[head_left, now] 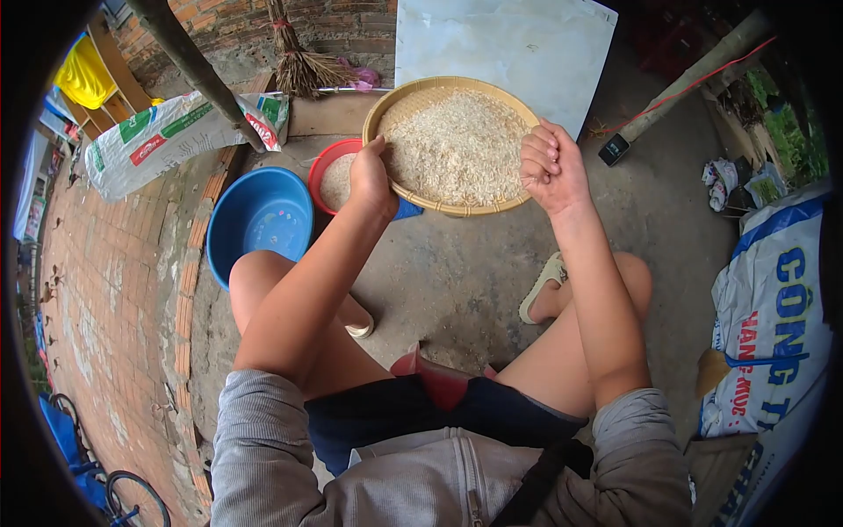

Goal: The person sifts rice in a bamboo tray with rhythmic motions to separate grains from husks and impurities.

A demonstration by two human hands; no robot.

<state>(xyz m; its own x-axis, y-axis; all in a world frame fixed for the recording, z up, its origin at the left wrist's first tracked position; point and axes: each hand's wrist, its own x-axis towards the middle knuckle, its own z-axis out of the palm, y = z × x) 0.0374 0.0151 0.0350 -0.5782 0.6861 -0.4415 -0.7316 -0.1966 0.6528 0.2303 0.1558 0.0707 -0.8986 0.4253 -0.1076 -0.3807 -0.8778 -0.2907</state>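
A round woven tray (450, 209) is held up in front of me, heaped with pale grain (461, 145). My left hand (371, 180) grips its left rim, with the thumb over the edge. At the right rim is my right hand (555, 167), its fingers curled closed against the edge; the part of the rim under them is hidden. Just left of the tray and lower down, a red basin (321, 173) holds more pale grain. Beside that stands a blue basin (261, 220) with a few small bits on its bottom.
A straw broom (303, 66) leans on the brick wall behind. A pale board (505, 44) stands beyond the tray. Posts rise at the upper left and right, the right one with a small black device (614, 150). Printed sacks (773, 307) lie at the right; a bicycle (132, 501) is lower left.
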